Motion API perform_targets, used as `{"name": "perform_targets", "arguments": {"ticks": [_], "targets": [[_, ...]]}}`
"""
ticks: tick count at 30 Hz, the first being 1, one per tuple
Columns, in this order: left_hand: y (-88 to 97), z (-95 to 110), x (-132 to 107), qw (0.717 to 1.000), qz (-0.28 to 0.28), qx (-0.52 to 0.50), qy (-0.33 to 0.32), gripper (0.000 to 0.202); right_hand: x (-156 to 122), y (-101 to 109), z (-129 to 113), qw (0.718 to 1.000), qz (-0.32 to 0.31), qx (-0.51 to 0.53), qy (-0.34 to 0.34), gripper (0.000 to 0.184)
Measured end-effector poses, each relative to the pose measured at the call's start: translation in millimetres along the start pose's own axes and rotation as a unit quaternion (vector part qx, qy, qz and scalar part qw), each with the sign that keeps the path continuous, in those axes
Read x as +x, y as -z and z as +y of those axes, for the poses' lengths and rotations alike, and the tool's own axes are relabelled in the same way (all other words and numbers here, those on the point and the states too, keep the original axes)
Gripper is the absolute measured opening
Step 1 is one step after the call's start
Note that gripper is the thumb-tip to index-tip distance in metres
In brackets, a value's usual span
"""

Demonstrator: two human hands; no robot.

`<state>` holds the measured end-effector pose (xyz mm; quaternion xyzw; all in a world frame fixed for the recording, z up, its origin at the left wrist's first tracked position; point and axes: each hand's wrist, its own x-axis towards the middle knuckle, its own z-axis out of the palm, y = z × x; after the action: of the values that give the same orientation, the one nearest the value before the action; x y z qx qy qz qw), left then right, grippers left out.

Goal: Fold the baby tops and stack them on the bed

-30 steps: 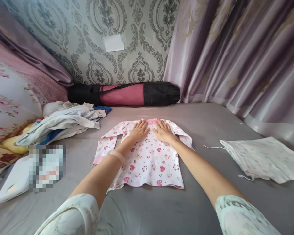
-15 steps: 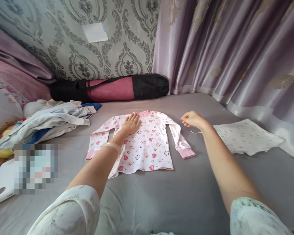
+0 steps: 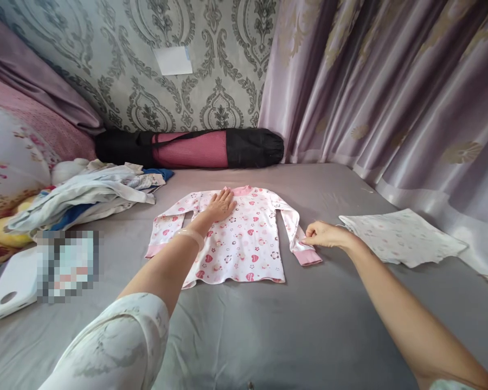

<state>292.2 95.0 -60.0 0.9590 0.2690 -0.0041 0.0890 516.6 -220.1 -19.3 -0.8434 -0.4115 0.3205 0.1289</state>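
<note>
A small long-sleeved shirt (image 3: 244, 244), white with pink hearts and flowers, lies spread on the grey bed sheet (image 3: 236, 336). Its collar and cuffs are pink, and the collar faces away from me. My left hand (image 3: 220, 206) rests flat on the upper chest beside the collar, fingers stretched out. My forearm hides part of the shirt's left side. Just above the right-hand cuff, my right hand (image 3: 325, 235) has thumb and fingers pinched together at the sleeve's outer edge.
A folded pale patterned cloth (image 3: 406, 238) lies to the right. At left are a heap of clothes (image 3: 85, 195) and a white flat object (image 3: 14, 279) beside a blurred patch. A black and pink rolled bag (image 3: 191, 149) lies along the wall, next to purple curtains (image 3: 370, 97).
My right hand has come down from above the sheet to the sleeve near the cuff and pinches there. The left hand stays flat on the shirt. The view has shifted slightly.
</note>
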Motion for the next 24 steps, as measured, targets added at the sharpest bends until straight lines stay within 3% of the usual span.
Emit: {"name": "perform_targets", "arguments": {"ticks": [2, 5, 7, 9, 17, 24], "targets": [[2.2, 3.7, 0.9, 1.0, -0.006, 0.0, 0.007, 0.061, 0.0, 0.5, -1.0, 1.0, -0.007, 0.019, 0.01, 0.025], [5.3, 16.7, 0.9, 0.998, 0.058, 0.014, 0.017, 0.05, -5.0, 10.1, -7.2, 0.997, -0.02, 0.075, 0.0, 0.017], [6.2, 30.3, 2.3, 0.993, 0.111, 0.02, 0.015, 0.042, -7.6, 22.9, -8.6, 0.994, 0.001, 0.105, -0.011, 0.014], [5.9, 46.4, 6.8, 0.992, 0.128, 0.006, -0.009, 0.042, -6.7, 38.9, -4.9, 0.992, 0.043, 0.115, -0.011, 0.013], [-4.4, 101.0, 39.0, 0.983, 0.101, -0.083, -0.131, 0.04, 18.4, 93.1, 30.4, 0.988, 0.152, 0.038, -0.002, 0.01], [-11.3, 117.1, 38.0, 0.99, 0.072, -0.065, -0.098, 0.058, 41.0, 123.2, 45.7, 0.973, 0.206, -0.107, 0.007, 0.019]]}}
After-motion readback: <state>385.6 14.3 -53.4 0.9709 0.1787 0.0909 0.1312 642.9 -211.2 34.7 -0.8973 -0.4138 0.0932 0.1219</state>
